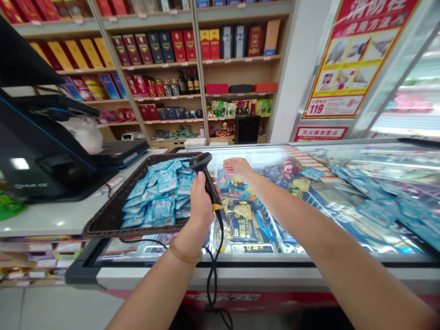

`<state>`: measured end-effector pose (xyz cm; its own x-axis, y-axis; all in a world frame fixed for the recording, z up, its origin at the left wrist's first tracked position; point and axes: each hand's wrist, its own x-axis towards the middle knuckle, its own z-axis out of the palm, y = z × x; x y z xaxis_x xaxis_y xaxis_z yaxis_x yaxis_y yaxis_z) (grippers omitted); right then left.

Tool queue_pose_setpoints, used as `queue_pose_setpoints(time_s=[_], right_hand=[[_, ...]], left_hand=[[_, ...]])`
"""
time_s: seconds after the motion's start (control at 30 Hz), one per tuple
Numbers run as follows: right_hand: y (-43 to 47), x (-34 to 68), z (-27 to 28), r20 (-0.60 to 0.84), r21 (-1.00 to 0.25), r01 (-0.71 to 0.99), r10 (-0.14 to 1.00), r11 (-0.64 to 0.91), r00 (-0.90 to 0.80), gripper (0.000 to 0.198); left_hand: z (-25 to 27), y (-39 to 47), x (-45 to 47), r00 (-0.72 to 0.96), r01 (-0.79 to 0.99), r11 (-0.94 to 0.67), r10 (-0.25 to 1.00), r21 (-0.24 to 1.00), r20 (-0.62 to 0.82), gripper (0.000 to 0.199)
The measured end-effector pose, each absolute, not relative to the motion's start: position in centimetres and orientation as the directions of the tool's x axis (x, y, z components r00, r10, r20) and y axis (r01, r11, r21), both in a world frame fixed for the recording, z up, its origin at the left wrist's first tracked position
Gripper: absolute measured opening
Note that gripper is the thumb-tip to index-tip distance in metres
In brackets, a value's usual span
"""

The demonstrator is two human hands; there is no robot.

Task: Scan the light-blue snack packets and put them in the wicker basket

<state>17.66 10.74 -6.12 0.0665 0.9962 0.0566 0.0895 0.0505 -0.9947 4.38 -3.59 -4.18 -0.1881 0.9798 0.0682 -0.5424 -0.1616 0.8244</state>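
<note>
My left hand (202, 198) is wrapped round the handle of a black barcode scanner (207, 176), whose head points up and away from me. From the handle's lower end a black cord (213, 263) hangs over the freezer's front edge. Just right of the scanner head is my right hand (238, 167), apart from it, fingers stretched leftward with nothing visible in them. Beside my left hand, a dark wicker basket (99, 228) holds a heap of small blue packets (161, 195). Under both hands lies the glass top of a chest freezer (220, 274), with frozen-food bags (242, 224) showing inside.
More blue packets (381, 208) lie on the freezer glass at right. A black checkout machine (44, 151) stands on the white counter (41, 217) at left. Shelves of boxed goods (154, 48) line the back wall. A red-and-yellow notice (357, 59) hangs at back right.
</note>
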Motion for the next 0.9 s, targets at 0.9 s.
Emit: queue_pose_setpoints(time_s=[0.9], right_hand=[[5.3, 37.6, -10.8, 0.097, -0.194, 0.947, 0.956, -0.255, 0.277, 0.041]], left_hand=[[-9.9, -2.6, 13.1, 0.087, -0.447, 0.007, 0.996, 0.895, 0.035, 0.047]])
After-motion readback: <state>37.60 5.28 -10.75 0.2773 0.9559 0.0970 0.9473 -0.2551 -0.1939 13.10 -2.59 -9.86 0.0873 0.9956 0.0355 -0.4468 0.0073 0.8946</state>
